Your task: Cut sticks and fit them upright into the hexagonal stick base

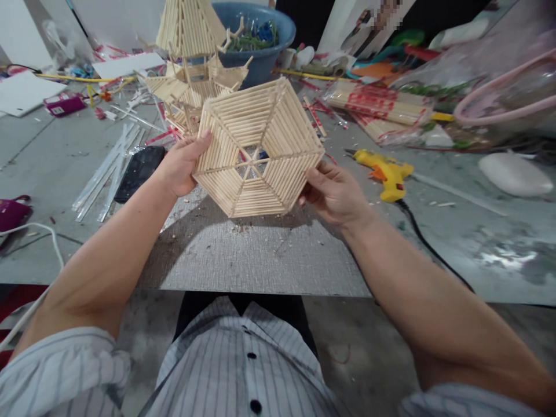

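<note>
A six-sided wooden stick panel (286,133), built of rows of thin sticks around an open middle with crossing spokes, is held up in front of me, tilted toward me. My left hand (185,165) grips its left corner, thumb on the near face. At the right corner my right hand (332,191) pinches the edge, some fingers hidden behind it. Just beyond the panel stands a tiered pagoda model (191,35) of the same pale sticks, its lower part partly covered by the panel.
To the right lies a yellow glue gun (384,174) with a black cord. Clear glue sticks (104,168) and a black phone-like slab (139,172) lie left. Behind are a blue basin (260,58) and bagged stick bundles (377,101). The grey table (260,260) ends near my body.
</note>
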A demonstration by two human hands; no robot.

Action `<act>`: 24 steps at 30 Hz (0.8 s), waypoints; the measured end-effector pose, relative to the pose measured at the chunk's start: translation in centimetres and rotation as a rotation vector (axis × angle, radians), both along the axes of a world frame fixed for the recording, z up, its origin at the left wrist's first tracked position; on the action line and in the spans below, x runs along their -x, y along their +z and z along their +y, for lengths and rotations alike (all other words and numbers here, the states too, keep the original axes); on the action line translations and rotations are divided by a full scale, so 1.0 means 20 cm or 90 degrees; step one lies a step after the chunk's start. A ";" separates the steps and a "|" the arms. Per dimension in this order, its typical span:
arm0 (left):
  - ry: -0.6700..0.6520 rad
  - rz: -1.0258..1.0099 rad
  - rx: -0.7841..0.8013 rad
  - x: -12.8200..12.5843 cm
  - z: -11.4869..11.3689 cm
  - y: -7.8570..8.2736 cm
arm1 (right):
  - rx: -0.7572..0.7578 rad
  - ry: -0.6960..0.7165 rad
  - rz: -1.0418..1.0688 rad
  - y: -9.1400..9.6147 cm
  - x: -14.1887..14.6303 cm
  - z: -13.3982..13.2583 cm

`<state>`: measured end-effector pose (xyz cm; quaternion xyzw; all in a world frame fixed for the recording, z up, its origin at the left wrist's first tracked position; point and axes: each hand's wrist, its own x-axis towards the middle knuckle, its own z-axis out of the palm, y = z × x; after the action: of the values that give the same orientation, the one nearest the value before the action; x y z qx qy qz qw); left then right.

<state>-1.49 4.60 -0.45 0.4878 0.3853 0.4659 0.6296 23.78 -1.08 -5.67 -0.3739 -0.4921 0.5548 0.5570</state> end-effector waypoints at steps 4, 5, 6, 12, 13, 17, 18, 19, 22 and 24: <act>-0.047 -0.036 -0.012 0.00 0.00 -0.03 | -0.041 -0.058 0.059 0.04 -0.01 0.00; -0.070 -0.041 -0.009 -0.01 0.00 -0.04 | -0.057 -0.074 0.073 0.05 -0.01 0.00; -0.090 -0.038 0.000 -0.01 -0.02 -0.04 | -0.069 -0.085 0.082 0.06 0.00 0.00; -0.138 0.049 0.062 -0.10 -0.12 -0.04 | -0.015 -0.080 -0.102 0.12 0.02 -0.08; -0.145 0.050 0.063 -0.11 -0.13 -0.05 | -0.001 -0.088 -0.147 0.13 0.03 -0.10; -0.155 0.027 0.054 -0.12 -0.13 -0.06 | 0.018 -0.079 -0.242 0.15 0.04 -0.12; -0.157 0.021 0.053 -0.12 -0.13 -0.07 | 0.019 -0.073 -0.249 0.15 0.04 -0.12; -0.160 0.018 0.053 -0.11 -0.12 -0.07 | 0.020 -0.071 -0.252 0.15 0.04 -0.11; -0.155 0.021 0.053 -0.10 -0.11 -0.07 | 0.021 -0.080 -0.246 0.14 0.04 -0.09; -0.128 0.025 0.045 -0.10 -0.09 -0.06 | 0.021 -0.058 -0.227 0.12 0.03 -0.07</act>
<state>0.52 2.73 -1.64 0.5104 0.3627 0.3767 0.6827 23.17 -2.55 -3.25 -0.4974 -0.5566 0.4618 0.4791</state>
